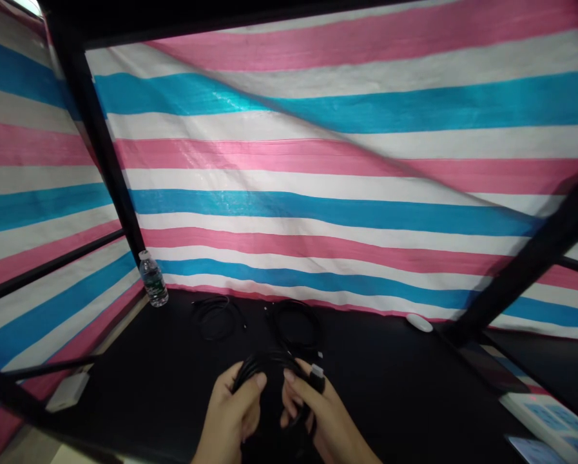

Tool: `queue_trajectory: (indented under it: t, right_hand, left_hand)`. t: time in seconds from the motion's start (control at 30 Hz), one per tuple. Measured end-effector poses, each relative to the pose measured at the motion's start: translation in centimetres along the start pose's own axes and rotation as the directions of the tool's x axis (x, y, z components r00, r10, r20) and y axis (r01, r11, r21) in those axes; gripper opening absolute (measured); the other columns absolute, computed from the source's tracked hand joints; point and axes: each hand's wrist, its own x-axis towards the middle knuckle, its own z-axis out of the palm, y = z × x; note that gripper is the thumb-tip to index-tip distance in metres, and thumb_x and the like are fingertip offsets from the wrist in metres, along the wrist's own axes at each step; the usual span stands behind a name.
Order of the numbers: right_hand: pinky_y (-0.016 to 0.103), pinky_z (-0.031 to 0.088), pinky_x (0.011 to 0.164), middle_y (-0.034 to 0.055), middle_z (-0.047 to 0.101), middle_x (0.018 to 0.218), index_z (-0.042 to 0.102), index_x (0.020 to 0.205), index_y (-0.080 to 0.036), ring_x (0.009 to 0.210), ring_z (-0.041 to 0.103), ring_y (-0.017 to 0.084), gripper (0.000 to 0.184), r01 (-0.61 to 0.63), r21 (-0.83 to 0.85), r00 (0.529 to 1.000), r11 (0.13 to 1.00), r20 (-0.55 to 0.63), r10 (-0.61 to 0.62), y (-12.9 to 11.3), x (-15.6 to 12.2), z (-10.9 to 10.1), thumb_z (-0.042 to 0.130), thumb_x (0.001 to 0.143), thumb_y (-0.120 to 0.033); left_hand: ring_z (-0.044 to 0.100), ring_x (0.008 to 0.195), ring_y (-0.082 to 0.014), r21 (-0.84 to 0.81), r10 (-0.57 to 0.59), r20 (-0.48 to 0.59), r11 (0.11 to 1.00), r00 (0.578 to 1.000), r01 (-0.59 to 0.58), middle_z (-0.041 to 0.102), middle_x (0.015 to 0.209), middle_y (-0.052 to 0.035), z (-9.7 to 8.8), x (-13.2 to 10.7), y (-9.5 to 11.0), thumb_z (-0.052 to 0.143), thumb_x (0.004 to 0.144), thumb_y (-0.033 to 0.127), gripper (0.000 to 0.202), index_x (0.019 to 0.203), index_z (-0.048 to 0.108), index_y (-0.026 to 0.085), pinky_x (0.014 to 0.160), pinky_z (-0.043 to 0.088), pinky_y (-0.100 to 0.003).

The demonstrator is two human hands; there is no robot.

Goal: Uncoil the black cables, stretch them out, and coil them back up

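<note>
A black cable (272, 361), looped into a coil, is held between my two hands above the black table. My left hand (238, 403) is closed round the left side of the coil, thumb on top. On the other side, my right hand (312, 406) grips the coil with its fingers curled. A connector with a pale metallic end (317, 371) sticks up beside my right thumb. Beyond my hands, a second coiled black cable (296, 325) lies on the table, with a thinner coiled cable (217, 319) to its left. The lower part of the held coil is dark and hard to make out.
A clear water bottle (153, 280) stands at the table's back left corner. A white computer mouse (419, 323) lies at the back right. A white power strip (552, 419) sits at the right. Black frame posts and a striped sheet (317, 206) enclose the table (404, 386).
</note>
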Motion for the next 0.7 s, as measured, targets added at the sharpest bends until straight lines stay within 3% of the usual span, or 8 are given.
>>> queue_trajectory:
  t: [0.1, 0.2, 0.27, 0.37, 0.43, 0.5, 0.57, 0.7]
  right_hand:
    - [0.023, 0.041, 0.044, -0.0093, 0.041, 0.054, 0.05, 0.073, -0.022, 0.044, 0.038, 0.008, 0.05, -0.026, 0.125, 1.0, 0.992, 0.008, 0.025, 0.7, 0.1, 0.3, 0.086, 0.066, -0.057]
    - [0.02, 0.035, 0.036, -0.0135, 0.038, 0.051, 0.056, 0.087, -0.022, 0.037, 0.026, 0.005, 0.054, -0.066, 0.133, 0.998, 0.989, 0.009, 0.065, 0.9, 0.2, -0.3, 0.087, 0.064, -0.06]
    - [0.021, 0.036, 0.036, -0.0122, 0.042, 0.047, 0.057, 0.087, -0.021, 0.035, 0.03, 0.006, 0.05, -0.084, 0.066, 0.992, 0.994, 0.097, 0.077, 0.6, 0.2, -1.0, 0.082, 0.07, -0.061]
    - [0.023, 0.044, 0.046, -0.0001, 0.059, 0.051, 0.059, 0.076, -0.017, 0.045, 0.056, 0.013, 0.044, -0.103, -0.083, 0.961, 0.991, 0.247, 0.12, -0.2, 0.2, -1.8, 0.076, 0.079, -0.057]
    - [0.026, 0.047, 0.054, 0.0057, 0.067, 0.059, 0.062, 0.077, -0.016, 0.057, 0.065, 0.018, 0.042, -0.132, -0.159, 0.946, 0.978, 0.275, 0.172, -0.7, 0.2, -2.0, 0.076, 0.079, -0.055]
    - [0.027, 0.048, 0.06, 0.0057, 0.069, 0.061, 0.064, 0.078, -0.016, 0.06, 0.066, 0.019, 0.041, -0.103, -0.213, 0.941, 0.972, 0.297, 0.165, -1.1, 0.2, -1.9, 0.074, 0.079, -0.055]
    - [0.028, 0.048, 0.062, 0.0035, 0.067, 0.061, 0.062, 0.074, -0.017, 0.06, 0.063, 0.017, 0.042, -0.006, -0.266, 0.946, 0.964, 0.31, 0.092, -1.1, 0.3, -1.7, 0.074, 0.079, -0.057]
    - [0.024, 0.041, 0.048, -0.0049, 0.054, 0.051, 0.057, 0.076, -0.019, 0.045, 0.048, 0.01, 0.051, 0.054, -0.371, 0.964, 0.927, 0.26, 0.047, 0.0, 1.0, -1.7, 0.077, 0.073, -0.066]
  left_hand:
    - [0.016, 0.037, -0.0026, -0.191, -0.042, -0.068, 0.981, 0.997, 0.028, 0.033, 0.046, 0.0144, 0.6, 0.6, -1.8, 0.087, 0.061, 0.059, 0.052, 0.082, 0.056, 0.022, 0.035, 0.019, -0.015]
    - [0.017, 0.037, -0.0028, -0.162, -0.056, -0.033, 0.985, 0.998, 0.05, 0.039, 0.049, 0.0134, 0.3, 1.1, -2.8, 0.085, 0.065, 0.06, 0.051, 0.088, 0.057, 0.023, 0.033, 0.026, -0.015]
    - [0.022, 0.035, -0.0039, -0.084, -0.045, -0.013, 0.996, 0.999, 0.044, 0.037, 0.045, 0.0126, -0.2, 1.3, -2.9, 0.081, 0.069, 0.061, 0.048, 0.08, 0.057, 0.021, 0.035, 0.031, -0.017]
    - [0.046, 0.043, -0.008, 0.031, -0.008, 0.006, 0.999, 1.0, 0.008, 0.048, 0.047, 0.0054, -1.0, 1.5, -2.5, 0.08, 0.073, 0.058, 0.049, 0.063, 0.051, 0.02, 0.047, 0.044, -0.02]
    - [0.05, 0.046, -0.0088, 0.101, -0.003, 0.028, 0.995, 1.0, 0.001, 0.055, 0.052, 0.0035, -1.3, 1.6, -2.0, 0.082, 0.072, 0.054, 0.044, 0.069, 0.057, 0.018, 0.046, 0.041, -0.019]
    - [0.039, 0.038, -0.0068, 0.166, -0.042, 0.066, 0.986, 0.997, 0.031, 0.051, 0.049, 0.0072, -1.5, 1.6, -1.5, 0.081, 0.072, 0.054, 0.041, 0.083, 0.061, 0.019, 0.038, 0.029, -0.018]
    - [0.032, 0.033, -0.0065, 0.228, -0.11, 0.133, 0.971, 0.985, 0.077, 0.046, 0.043, 0.0089, -1.6, 1.7, -1.3, 0.075, 0.077, 0.058, 0.041, 0.083, 0.061, 0.02, 0.036, 0.024, -0.02]
    - [0.05, 0.043, -0.0117, 0.376, -0.215, 0.231, 0.919, 0.949, 0.117, 0.055, 0.051, 0.0006, -1.9, 1.7, -1.4, 0.065, 0.081, 0.067, 0.054, 0.059, 0.057, 0.018, 0.044, 0.04, -0.024]
